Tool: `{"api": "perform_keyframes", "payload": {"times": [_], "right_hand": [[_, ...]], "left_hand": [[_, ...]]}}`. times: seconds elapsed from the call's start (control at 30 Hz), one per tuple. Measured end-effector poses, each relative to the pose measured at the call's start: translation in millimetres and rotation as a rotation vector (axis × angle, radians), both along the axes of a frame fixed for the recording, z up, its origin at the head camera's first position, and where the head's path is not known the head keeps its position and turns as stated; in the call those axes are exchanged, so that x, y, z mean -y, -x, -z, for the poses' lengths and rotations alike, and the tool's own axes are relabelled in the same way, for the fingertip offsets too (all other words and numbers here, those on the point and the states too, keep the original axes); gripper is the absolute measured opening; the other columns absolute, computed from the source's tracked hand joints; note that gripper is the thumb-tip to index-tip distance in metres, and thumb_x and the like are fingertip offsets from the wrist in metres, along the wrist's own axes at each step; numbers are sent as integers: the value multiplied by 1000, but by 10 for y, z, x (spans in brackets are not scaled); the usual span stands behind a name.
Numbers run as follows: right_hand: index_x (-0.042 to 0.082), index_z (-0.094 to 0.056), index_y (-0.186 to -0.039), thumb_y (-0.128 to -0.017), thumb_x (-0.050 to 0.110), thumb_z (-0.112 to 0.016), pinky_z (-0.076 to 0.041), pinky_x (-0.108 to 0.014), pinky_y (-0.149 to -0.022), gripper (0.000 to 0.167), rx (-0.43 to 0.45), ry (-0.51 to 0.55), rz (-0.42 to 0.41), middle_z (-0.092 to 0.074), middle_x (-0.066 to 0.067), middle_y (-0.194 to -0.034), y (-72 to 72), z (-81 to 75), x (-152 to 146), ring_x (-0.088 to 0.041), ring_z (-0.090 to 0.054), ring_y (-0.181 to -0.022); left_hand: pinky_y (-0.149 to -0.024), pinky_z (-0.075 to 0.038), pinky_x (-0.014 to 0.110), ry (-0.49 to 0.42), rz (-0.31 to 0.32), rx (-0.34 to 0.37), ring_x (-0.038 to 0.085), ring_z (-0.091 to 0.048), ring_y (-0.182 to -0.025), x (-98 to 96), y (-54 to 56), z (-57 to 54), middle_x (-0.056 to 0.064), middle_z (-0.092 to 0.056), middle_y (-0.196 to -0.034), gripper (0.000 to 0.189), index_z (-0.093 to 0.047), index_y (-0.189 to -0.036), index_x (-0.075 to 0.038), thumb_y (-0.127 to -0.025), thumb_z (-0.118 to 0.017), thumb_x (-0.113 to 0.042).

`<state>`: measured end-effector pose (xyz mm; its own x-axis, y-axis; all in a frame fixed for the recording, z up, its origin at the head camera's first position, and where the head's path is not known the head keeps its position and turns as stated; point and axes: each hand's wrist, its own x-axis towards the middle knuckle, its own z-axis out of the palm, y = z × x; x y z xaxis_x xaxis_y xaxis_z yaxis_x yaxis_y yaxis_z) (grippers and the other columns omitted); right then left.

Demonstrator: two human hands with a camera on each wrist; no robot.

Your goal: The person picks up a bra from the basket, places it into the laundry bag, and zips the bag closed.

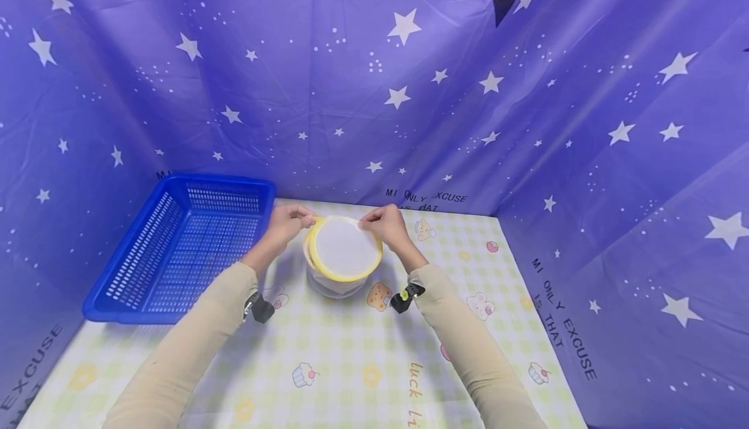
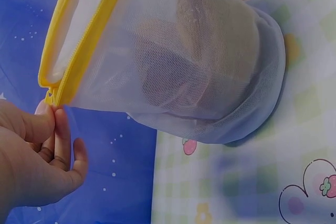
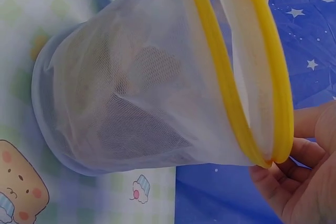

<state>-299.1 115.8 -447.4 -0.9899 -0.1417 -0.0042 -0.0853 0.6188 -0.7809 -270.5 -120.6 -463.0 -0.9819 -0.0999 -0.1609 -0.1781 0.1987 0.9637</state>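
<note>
A round white mesh laundry bag (image 1: pixel 346 247) with a yellow zipper stands upright on the table. Its zipper (image 2: pixel 86 51) is parted along the side that faces the wrist views, leaving a gap under the round lid. Through the mesh show blurred tan and dark contents (image 2: pixel 173 72), their kind hidden by the netting. At the rim's left, my left hand (image 1: pixel 287 224) pinches the zipper end (image 2: pixel 52 95) between thumb and fingertips. Opposite it, my right hand (image 1: pixel 387 226) holds the yellow rim (image 3: pixel 281 129), thumb above and fingers beneath.
To the left of the bag sits a blue plastic basket (image 1: pixel 193 247) with slotted walls. A checked cloth (image 1: pixel 339 351) with cartoon prints covers the table. Purple star-patterned curtains (image 1: pixel 328 91) enclose the back and both sides.
</note>
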Motion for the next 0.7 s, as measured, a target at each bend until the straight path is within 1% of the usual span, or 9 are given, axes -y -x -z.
{"api": "perform_keyframes", "payload": {"times": [0.17, 0.3, 0.4, 0.5, 0.6, 0.7], "right_hand": [[2, -81, -89, -84, 10, -81, -54, -23, -66, 9, -24, -17, 23, -78, -14, -90, -10, 1, -16, -22, -70, -77], [2, -81, -87, -84, 9, -80, -53, -24, -66, 8, -34, -12, 76, -79, -14, -90, -16, 8, -37, -24, -70, -78], [2, -81, -86, -84, 9, -80, -54, -25, -68, 7, -18, 2, 104, -79, -14, -90, -13, 25, -48, -25, -71, -81], [3, -81, -86, -84, 10, -80, -55, -26, -69, 7, 3, 6, 118, -79, -13, -91, -14, 31, -50, -24, -71, -82], [3, -80, -86, -84, 10, -80, -53, -22, -66, 8, 37, 27, 131, -79, -14, -92, -35, 13, -54, -21, -68, -80], [-1, -79, -89, -85, 8, -80, -53, -21, -60, 10, 101, 89, 131, -78, -17, -95, -62, -19, -66, -18, -66, -73]], "left_hand": [[-99, -56, 42, 5, 6, -9, 13, -64, -83, 10, -15, 13, 5, -73, -88, 14, -69, -108, 7, -96, -62, 1], [-100, -55, 46, 19, 4, -21, 13, -62, -82, 31, -37, 7, 6, -73, -88, 12, -70, -104, 6, -96, -64, -1], [-102, -54, 49, 33, 5, -24, 13, -61, -82, 48, -47, 3, 7, -74, -90, 11, -71, -102, 4, -96, -66, -3], [-102, -54, 49, 34, 4, -23, 13, -62, -82, 58, -53, 0, 7, -75, -90, 11, -71, -102, 5, -96, -67, -4], [-101, -54, 47, 30, 2, -22, 13, -62, -82, 62, -51, -11, 6, -75, -89, 11, -71, -103, 4, -96, -66, -3], [-101, -54, 47, 18, -9, -30, 14, -63, -84, 64, -38, -31, 7, -75, -90, 10, -71, -102, 4, -96, -66, -3]]}}
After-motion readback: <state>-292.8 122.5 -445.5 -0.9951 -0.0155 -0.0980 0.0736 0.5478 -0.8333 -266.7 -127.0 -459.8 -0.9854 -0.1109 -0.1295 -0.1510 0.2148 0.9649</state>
